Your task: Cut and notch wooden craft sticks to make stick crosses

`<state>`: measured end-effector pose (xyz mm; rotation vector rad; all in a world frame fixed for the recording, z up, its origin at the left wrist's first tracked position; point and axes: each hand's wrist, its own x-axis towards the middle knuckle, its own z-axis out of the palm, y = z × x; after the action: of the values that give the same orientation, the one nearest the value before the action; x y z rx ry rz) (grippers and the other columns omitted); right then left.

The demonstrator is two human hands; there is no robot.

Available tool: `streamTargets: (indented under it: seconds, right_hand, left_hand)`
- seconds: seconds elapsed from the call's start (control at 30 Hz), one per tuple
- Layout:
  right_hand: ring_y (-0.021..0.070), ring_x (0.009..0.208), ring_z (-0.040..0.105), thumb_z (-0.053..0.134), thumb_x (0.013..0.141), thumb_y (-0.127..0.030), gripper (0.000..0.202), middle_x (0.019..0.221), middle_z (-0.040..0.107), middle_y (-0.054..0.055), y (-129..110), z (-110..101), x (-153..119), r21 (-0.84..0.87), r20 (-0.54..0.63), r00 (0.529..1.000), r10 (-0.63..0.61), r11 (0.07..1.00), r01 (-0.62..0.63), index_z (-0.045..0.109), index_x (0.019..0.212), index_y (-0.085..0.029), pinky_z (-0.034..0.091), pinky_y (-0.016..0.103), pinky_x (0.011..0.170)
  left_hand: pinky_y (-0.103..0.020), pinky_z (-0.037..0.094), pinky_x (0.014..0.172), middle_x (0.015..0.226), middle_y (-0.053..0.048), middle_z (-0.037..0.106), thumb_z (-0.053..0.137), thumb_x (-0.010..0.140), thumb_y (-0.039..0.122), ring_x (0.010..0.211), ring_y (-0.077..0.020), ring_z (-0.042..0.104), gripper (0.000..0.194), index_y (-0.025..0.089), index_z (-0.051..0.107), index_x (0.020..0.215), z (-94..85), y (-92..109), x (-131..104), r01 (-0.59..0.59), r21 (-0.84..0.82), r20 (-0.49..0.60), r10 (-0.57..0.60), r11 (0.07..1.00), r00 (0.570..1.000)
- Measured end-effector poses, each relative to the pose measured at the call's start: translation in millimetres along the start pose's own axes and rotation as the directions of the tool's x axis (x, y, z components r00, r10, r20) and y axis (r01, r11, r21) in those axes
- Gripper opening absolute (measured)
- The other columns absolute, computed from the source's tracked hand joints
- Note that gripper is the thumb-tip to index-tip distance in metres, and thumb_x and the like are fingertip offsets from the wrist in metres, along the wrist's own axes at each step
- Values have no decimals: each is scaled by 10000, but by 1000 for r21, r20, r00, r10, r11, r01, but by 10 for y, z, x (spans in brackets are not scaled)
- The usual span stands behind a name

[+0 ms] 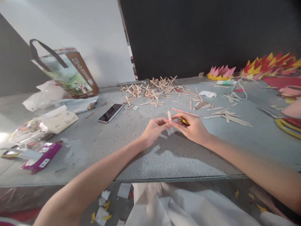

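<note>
A wooden craft stick (pixel 169 115) stands nearly upright between my hands above the middle of the table. My left hand (pixel 154 128) pinches it between thumb and fingers. From the other side, the fingertips of my right hand (pixel 194 127) meet the stick. Tucked in the right hand is a small yellow and dark object (pixel 183 121), mostly hidden by the fingers, so its kind is unclear. Just behind that hand lies a thin pink striped stick (pixel 184 111). Farther back is a heap of craft sticks (pixel 150 91), several of them joined into crosses.
Loose craft sticks (pixel 235 118) and scissors (pixel 287 127) lie to the right, with pink and yellow paper crowns (pixel 221 73) behind. On the left are a phone (pixel 110 113), a printed bag (pixel 72 75) and a purple packet (pixel 43 158). A dark panel (pixel 207 37) rises behind the table.
</note>
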<state>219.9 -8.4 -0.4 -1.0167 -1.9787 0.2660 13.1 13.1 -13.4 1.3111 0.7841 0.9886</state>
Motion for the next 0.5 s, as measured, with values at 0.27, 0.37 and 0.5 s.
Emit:
streamTargets:
  seconds: [0.27,0.37,0.5]
  right_hand:
    - [140,554,483,638,1001,-447,265,671,632,-20,-65,-12,33,99,101,975,196,973,-206,743,902,-225,345,280,523]
    - [153,602,546,629,996,-389,225,733,689,-2,-57,-17,41,85,107,977,183,978,-192,741,898,-222,384,283,566]
    - [157,621,564,612,1015,-385,239,735,699,6,-34,-6,32,51,157,977,144,987,-154,727,892,-214,392,284,584]
  left_hand:
    - [-286,547,730,740,-24,716,857,801,402,689,-136,674,296,143,725,854,65,-31,-31,-84,119,49,79,989,996]
    - [-330,610,770,821,-43,756,896,763,351,745,-179,748,368,159,663,972,105,-38,-34,-76,55,72,72,996,995]
    - [-369,645,749,837,-27,756,916,742,326,739,-212,780,523,194,567,1108,110,-28,-39,-47,-12,7,47,999,999]
